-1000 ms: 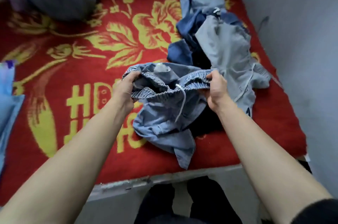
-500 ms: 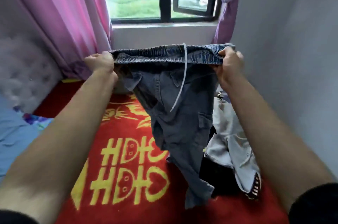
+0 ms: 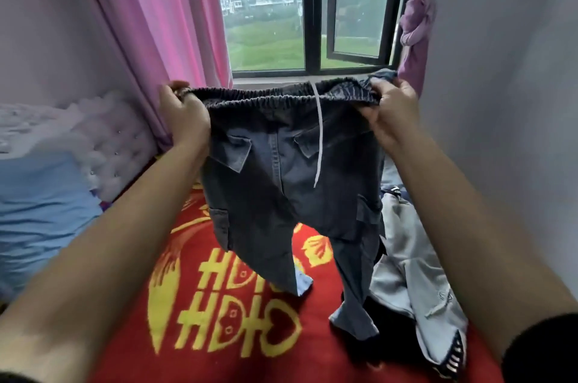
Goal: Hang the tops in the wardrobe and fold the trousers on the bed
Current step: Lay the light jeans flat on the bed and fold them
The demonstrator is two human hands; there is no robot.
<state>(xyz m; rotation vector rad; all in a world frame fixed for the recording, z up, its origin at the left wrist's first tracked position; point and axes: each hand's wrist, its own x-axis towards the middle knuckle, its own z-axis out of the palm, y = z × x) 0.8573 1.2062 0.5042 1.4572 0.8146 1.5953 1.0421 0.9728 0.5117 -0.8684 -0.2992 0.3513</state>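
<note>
Blue-grey denim trousers (image 3: 281, 195) with an elastic waistband and a white drawstring hang in the air above the bed. My left hand (image 3: 183, 115) grips the left end of the waistband and my right hand (image 3: 389, 110) grips the right end, stretching it flat. The two legs dangle down, their hems touching the red blanket (image 3: 244, 320). A pile of clothes (image 3: 416, 282) with a light grey top lies on the bed at the right, partly hidden behind the trousers and my right arm.
The red blanket carries yellow flowers and letters. A light blue sheet (image 3: 37, 210) and a tufted white headboard (image 3: 103, 138) lie at the left. Pink curtains (image 3: 162, 22) frame a window (image 3: 312, 13) ahead. A grey wall (image 3: 500, 101) closes the right side.
The trousers went from a bunch on the bed to hanging spread by the waistband. Both legs have dropped free and untwisted. My view has tilted up toward the window.
</note>
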